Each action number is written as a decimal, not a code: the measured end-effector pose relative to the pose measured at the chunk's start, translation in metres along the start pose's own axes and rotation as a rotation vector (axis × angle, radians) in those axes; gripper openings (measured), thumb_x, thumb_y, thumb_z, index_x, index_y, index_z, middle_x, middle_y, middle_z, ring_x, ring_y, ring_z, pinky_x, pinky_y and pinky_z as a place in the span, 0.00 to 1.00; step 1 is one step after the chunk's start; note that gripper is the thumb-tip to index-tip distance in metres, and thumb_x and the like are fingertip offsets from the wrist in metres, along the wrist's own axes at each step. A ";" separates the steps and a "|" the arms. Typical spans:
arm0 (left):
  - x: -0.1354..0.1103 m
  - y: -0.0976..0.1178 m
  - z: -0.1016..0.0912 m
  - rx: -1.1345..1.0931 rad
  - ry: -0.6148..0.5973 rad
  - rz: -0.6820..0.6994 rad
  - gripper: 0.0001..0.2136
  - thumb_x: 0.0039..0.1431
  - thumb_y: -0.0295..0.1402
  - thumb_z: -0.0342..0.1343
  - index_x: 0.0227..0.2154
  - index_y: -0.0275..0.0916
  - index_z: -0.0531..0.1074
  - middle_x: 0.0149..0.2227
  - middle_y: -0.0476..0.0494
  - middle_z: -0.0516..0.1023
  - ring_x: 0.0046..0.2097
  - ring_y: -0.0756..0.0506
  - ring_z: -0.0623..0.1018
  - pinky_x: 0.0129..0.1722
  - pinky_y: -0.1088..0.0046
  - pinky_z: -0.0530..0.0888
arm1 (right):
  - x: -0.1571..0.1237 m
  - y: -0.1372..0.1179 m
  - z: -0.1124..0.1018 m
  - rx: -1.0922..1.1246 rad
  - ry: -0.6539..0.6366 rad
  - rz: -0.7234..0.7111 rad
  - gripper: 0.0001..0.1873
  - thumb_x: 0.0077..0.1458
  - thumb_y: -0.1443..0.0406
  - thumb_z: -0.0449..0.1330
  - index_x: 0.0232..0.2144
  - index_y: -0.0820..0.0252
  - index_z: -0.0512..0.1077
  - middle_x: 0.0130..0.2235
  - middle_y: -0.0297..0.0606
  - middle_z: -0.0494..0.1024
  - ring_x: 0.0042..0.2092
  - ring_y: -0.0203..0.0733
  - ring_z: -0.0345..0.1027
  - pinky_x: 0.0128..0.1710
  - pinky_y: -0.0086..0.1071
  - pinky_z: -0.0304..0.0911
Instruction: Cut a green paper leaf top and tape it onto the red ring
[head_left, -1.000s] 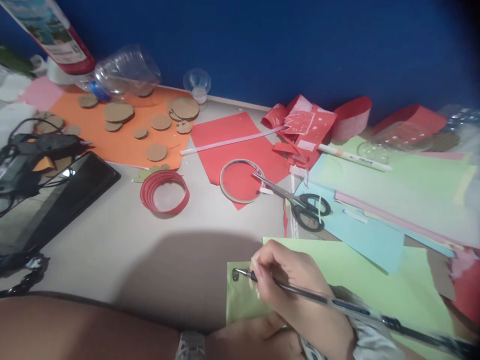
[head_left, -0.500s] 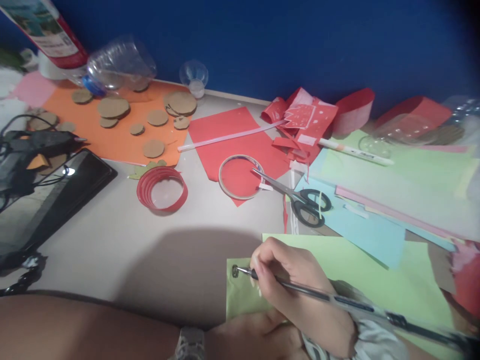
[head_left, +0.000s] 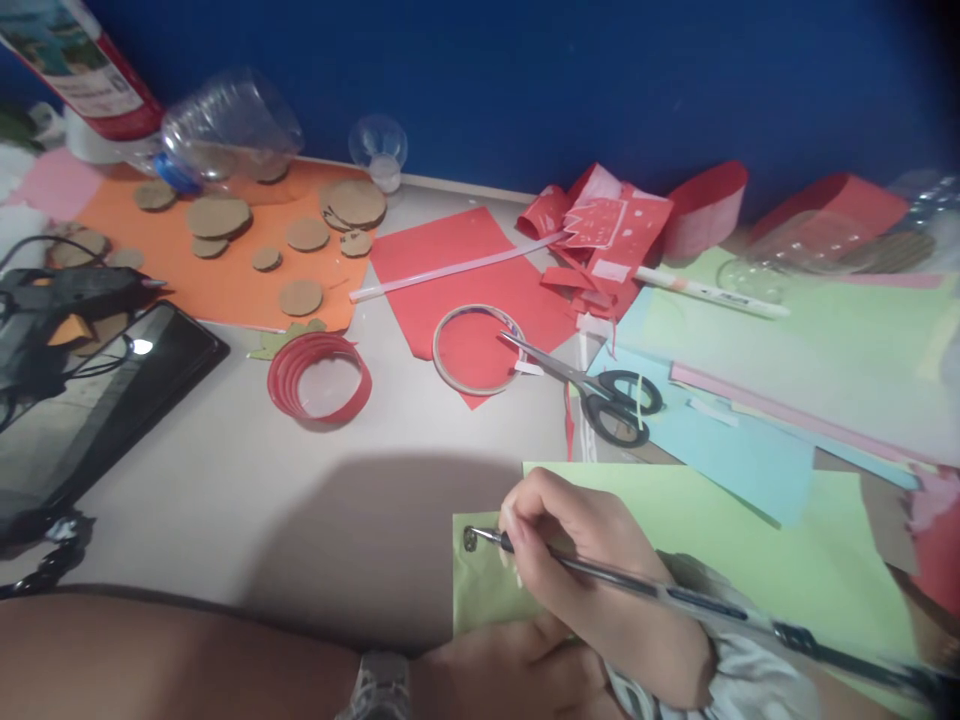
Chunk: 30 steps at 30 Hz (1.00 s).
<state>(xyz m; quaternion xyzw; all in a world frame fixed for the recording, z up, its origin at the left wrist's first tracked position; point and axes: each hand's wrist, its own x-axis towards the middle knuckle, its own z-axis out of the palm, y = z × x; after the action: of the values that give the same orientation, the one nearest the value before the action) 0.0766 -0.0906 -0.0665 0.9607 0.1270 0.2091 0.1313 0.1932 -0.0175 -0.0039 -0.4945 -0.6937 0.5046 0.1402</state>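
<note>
My right hand (head_left: 581,540) is closed round a black-and-clear pen (head_left: 622,580), its metal tip on a small dark scribbled mark (head_left: 469,540) near the left edge of a light green paper (head_left: 480,590). Across the bottom lies my left hand (head_left: 517,665), flat on the lower part of that paper, with a watch (head_left: 379,685) on the wrist. Its fingers run partly beneath my right hand and are partly hidden. A larger green sheet (head_left: 780,540) extends to the right.
Black-handled scissors (head_left: 611,405) lie over a tape ring (head_left: 480,350) and red paper (head_left: 442,250). To the left are a red paper ring (head_left: 319,385), a dark phone (head_left: 142,390) and a glue gun (head_left: 67,300). Cardboard discs (head_left: 217,217) and a plastic bottle (head_left: 232,125) sit behind.
The view has shifted slightly, so objects at the back sit a little further left. The pen tip stays at the dark mark, and both hands keep nearly the same pose.
</note>
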 end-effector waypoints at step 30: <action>-0.003 -0.003 -0.001 0.049 -0.025 0.041 0.16 0.68 0.34 0.40 0.51 0.43 0.70 0.54 0.48 0.73 0.52 0.45 0.72 0.55 0.63 0.64 | 0.000 0.002 -0.002 0.189 -0.087 0.034 0.08 0.57 0.66 0.54 0.25 0.58 0.62 0.22 0.27 0.66 0.23 0.30 0.57 0.21 0.23 0.54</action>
<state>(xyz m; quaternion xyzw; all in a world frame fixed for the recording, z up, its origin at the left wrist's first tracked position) 0.0730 -0.0887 -0.0676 0.9685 0.1109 0.1966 0.1052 0.1954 -0.0164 -0.0044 -0.4685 -0.6398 0.5911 0.1477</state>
